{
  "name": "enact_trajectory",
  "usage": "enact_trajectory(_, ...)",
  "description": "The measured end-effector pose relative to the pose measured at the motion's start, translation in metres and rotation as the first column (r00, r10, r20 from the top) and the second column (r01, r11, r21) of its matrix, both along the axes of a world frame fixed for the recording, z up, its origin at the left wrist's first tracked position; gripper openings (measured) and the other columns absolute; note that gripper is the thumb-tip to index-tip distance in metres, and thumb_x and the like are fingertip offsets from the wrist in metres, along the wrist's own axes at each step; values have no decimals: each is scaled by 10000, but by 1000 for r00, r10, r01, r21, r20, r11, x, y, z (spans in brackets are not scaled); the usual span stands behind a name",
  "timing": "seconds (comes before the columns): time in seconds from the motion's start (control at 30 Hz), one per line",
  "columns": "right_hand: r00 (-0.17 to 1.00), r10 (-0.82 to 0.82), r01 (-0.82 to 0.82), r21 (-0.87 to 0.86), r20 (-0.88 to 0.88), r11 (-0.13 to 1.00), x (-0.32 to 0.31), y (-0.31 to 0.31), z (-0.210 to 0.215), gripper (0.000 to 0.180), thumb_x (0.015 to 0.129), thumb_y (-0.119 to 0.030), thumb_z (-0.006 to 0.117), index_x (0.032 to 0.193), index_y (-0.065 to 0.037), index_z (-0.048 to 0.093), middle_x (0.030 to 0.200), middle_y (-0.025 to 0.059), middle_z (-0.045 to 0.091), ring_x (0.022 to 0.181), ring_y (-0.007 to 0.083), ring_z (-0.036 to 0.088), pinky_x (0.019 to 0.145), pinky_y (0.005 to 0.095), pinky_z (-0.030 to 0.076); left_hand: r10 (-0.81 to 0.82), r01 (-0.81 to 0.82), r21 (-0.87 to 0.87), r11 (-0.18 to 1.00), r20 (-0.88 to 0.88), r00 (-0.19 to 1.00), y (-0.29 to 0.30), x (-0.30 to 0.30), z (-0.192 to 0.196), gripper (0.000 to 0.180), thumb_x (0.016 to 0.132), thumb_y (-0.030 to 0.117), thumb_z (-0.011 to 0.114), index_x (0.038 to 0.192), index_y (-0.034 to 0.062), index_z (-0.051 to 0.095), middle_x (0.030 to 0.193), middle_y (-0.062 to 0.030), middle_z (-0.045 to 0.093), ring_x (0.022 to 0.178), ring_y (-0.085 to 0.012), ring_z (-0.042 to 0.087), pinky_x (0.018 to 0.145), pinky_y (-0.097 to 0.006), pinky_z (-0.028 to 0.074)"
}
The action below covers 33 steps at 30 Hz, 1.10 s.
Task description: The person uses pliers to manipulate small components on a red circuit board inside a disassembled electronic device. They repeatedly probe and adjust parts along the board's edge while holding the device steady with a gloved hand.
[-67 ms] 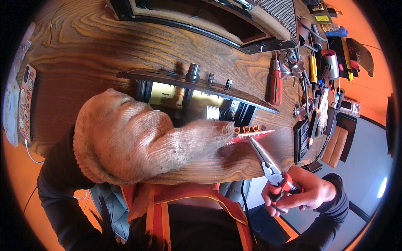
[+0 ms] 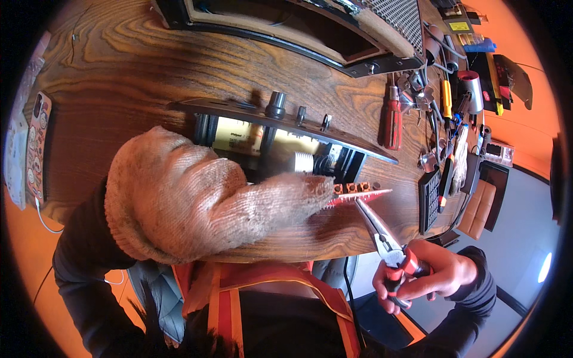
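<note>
My left hand [image 2: 209, 200], in a worn off-white knit glove, pinches one end of a narrow red circuit board [image 2: 367, 194]. Small orange parts stand along its far side and short pins line its near side. My bare right hand [image 2: 427, 274] grips needle-nose pliers [image 2: 388, 250] by their red and black handles. The jaw tips are at the board's pinned side; whether they close on a pin is too small to tell. Just beyond the glove lies an electronics chassis [image 2: 286, 143] with a black front panel and knobs, partly hidden by my left hand.
An open cabinet with a mesh grille [image 2: 394, 24] stands at the far side of the wooden table [image 2: 119, 71]. On the right lie a red screwdriver [image 2: 393, 122], a yellow-handled screwdriver [image 2: 446, 98], loose tools and a black slotted tray [image 2: 428, 200]. At far left is a phone [image 2: 39, 137] with a cable.
The circuit board has dipped very slightly toward me, and the pliers have shifted a little in my right hand. The rest looks the same.
</note>
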State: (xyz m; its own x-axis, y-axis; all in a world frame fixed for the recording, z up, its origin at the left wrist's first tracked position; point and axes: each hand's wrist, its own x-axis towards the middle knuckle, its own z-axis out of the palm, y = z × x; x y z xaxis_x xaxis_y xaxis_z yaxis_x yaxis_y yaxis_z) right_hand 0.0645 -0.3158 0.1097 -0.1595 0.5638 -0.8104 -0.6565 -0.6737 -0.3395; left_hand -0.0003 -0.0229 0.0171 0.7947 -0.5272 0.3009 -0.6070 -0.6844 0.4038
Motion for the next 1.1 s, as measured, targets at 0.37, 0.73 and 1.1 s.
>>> enact_trajectory(0.37, 998, 21, -21, -16, -56, 1000, -4, -5, -7, 286, 870, -172, 621, 1092, -24, 520, 812, 3, 581, 596, 45, 512, 485, 197, 397, 20, -19, 11, 1000, -114, 993, -4, -2, -2, 296, 703, 136, 707, 994, 183, 677, 853, -27, 678, 674, -178, 626, 620, -314, 479)
enact_trajectory(0.73, 998, -65, 66, -24, 14, 998, -6, -2, -8, 251, 876, -172, 611, 1054, -25, 514, 799, 20, 564, 677, 65, 532, 565, 218, 421, 0, 4, 38, 999, -101, 995, 0, -1, -8, 326, 728, 158, 681, 1052, 176, 663, 849, -38, 682, 692, -175, 628, 632, -313, 477)
enact_trajectory(1.1, 753, 176, -171, -70, 634, 983, -9, -2, -18, 159, 759, -78, 616, 868, -21, 516, 698, 32, 531, 542, 122, 473, 509, 268, 369, -12, -4, -110, 994, -139, 990, -4, 3, -6, 458, 626, 174, 748, 1066, 111, 637, 897, -76, 679, 763, -249, 645, 677, -360, 505)
